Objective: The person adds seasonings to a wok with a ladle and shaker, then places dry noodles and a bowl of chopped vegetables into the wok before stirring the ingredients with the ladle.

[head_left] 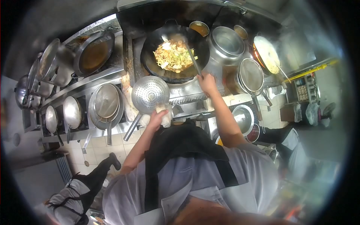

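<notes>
My right hand (207, 83) is closed round the handle of a long metal wok tool (192, 56). Its head is lost among the steam and food, so I cannot tell whether it is a ladle or a spatula. The black wok (150, 62) sits on the burner and holds noodles (174, 56) with vegetables and pale pieces. Lower down, my left hand (155, 120) grips a folded whitish cloth (165, 115) at the front edge of the stove. Just above that hand lies a round perforated skimmer (150, 93), its handle pointing down to the left.
Left of the wok stands a dark pan of brown liquid (93, 54). Strainers (107, 99) and small pans (72, 112) line the front burners. A metal pot (228, 41) and a sieve (251, 75) stand on the right, near a flaming pan (267, 54). Another person (71, 202) is behind, lower left.
</notes>
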Motion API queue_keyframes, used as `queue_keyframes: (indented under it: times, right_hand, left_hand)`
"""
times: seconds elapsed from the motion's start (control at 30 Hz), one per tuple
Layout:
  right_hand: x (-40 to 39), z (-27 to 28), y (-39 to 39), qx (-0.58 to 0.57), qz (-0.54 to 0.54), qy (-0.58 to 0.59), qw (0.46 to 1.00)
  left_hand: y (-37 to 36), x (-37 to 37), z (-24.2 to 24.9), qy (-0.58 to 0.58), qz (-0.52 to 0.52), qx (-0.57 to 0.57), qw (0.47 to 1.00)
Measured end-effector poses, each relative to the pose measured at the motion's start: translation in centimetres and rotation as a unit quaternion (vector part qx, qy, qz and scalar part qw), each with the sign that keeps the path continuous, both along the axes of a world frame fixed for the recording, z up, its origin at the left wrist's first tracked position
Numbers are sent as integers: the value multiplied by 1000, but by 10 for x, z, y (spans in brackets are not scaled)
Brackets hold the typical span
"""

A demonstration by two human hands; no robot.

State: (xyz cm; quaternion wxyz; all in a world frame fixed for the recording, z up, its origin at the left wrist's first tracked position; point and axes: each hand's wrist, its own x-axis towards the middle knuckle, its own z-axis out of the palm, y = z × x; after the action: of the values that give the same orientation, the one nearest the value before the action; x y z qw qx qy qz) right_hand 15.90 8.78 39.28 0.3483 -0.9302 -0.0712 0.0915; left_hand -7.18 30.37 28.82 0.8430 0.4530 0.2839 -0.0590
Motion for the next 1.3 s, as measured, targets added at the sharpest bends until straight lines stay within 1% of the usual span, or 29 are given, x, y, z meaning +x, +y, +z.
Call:
queue_keyframes:
  times: [0.07, 0.1, 0.13, 0.2, 0.23, 0.27, 0.3, 0.33, 0.37, 0.43, 0.47, 0.53, 0.6, 0.7, 0.73, 0.77, 0.8, 0.83, 0.87, 0.93, 0.97, 1.0, 1.07, 1.1, 1.13, 1.17, 1.2, 1.27, 1.3]
  right_hand:
    - [-9, 4, -18, -9, 67, -3, 998]
    - [-19, 26, -16, 2, 49, 66, 997]
    - [-19, 24, -12, 0, 51, 66, 997]
    - [-18, 10, -8, 19, 51, -115, 992]
    - [0, 0, -3, -8, 69, -129, 989]
    - [14, -5, 3, -9, 67, -126, 990]
    - [26, -8, 12, -32, 72, -126, 989]
    - [33, -9, 16, -54, 76, -127, 988]
    - [35, -11, 16, -53, 72, -126, 988]
    - [35, -8, 16, -123, 101, -103, 982]
    - [31, -5, 9, -122, 99, -105, 982]
    - [8, 14, -16, -138, 132, -72, 979]
    - [-14, 23, -34, -145, 119, -78, 979]
    - [-24, 20, -38, -143, 91, -83, 982]
    - [-24, 19, -37, -131, 75, -91, 984]
    - [-20, 13, -33, -133, 76, -89, 984]
    - [-11, 5, -27, -116, 84, -113, 983]
    - [-7, 4, -18, -99, 93, -137, 981]
    - [-3, 3, -9, -100, 93, -136, 981]
    - [-3, 12, 8, -145, 97, -72, 982]
    - [4, -2, 8, -172, 118, -84, 974]
    - [5, -10, 3, -172, 118, -83, 974]
    - [8, -21, -10, -222, 146, -93, 960]
    - [6, -15, -17, -221, 148, -94, 960]
    - [1, -1, -25, -269, 140, -70, 950]
    - [-3, 7, -32, -317, 133, -45, 938]
    - [-5, 4, -40, -320, 137, -43, 937]
    - [-7, -10, -52, -310, 131, -127, 933]
    - [-9, -15, -53, -310, 132, -126, 933]
  left_hand:
    - [-1, -1, 12, 11, 9, 26, 1000]
    - [0, 0, 12, 9, 12, 25, 1000]
    - [0, -2, 12, 9, 15, 38, 999]
    - [1, -6, 3, 14, 18, 47, 999]
    - [3, -6, -8, 13, 1, 30, 999]
    - [3, -6, -15, 12, -16, 14, 1000]
    - [0, -6, -15, 1, 3, 29, 1000]
    - [-1, -6, -15, 2, 0, 31, 1000]
    - [1, -6, -14, -2, -21, 31, 999]
    - [2, -5, -16, -7, -44, 32, 998]
    - [1, -4, -19, -7, -31, 32, 999]
    - [0, -3, -18, -9, -14, 30, 999]
    - [-1, -6, -5, -41, -7, 27, 999]
    - [0, -13, 0, -22, 14, 21, 999]
    - [1, -14, -2, -20, 14, 19, 1000]
    - [1, -15, -5, -8, 15, 17, 1000]
    - [1, -15, -10, 3, 16, 14, 1000]
    - [4, -14, -15, -9, -13, 0, 1000]
    - [5, -12, -20, -9, -13, -1, 1000]
    - [7, -10, -24, -18, -42, -15, 999]
    - [6, -8, -26, -16, -42, -16, 999]
    - [4, -5, -30, -19, -30, 7, 999]
    - [2, -7, -25, -19, -16, 31, 999]
    - [1, -7, -10, -27, -11, 39, 999]
    - [1, -7, -3, -36, -4, 47, 998]
    - [4, -7, -8, -36, 0, 45, 998]
    - [7, -10, -15, -16, -11, 42, 999]
    - [7, -17, -28, 6, -23, 36, 999]
    - [6, -19, -28, -12, -7, 31, 999]
